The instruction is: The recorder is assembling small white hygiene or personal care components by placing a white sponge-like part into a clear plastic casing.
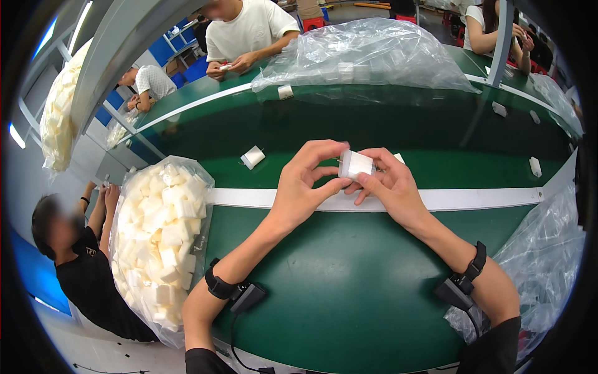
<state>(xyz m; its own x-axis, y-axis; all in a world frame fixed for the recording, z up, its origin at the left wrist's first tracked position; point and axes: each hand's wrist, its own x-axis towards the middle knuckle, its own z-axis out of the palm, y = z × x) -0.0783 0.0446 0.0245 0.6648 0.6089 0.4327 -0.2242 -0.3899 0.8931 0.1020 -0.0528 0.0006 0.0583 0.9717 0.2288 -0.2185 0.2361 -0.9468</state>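
Note:
Between my two hands, above the white strip that divides the green surface, is a small white plug adapter (359, 165) with a translucent cover and thin metal prongs at its left end. My left hand (300, 182) pinches that end with thumb and index finger. My right hand (398, 187) grips the other end, its thumb in front and its fingers behind. Another white adapter (253, 158), prongs showing, lies on the green surface to the left. Part of a white piece (398, 158) shows behind my right fingers.
A clear bag of cream-white blocks (163, 240) stands at left. Crumpled clear plastic (539, 262) lies at right. A large plastic bag (374, 53) rests on the far side, before a co-worker (246, 31). More white pieces (535, 166) lie on the green belt (349, 115).

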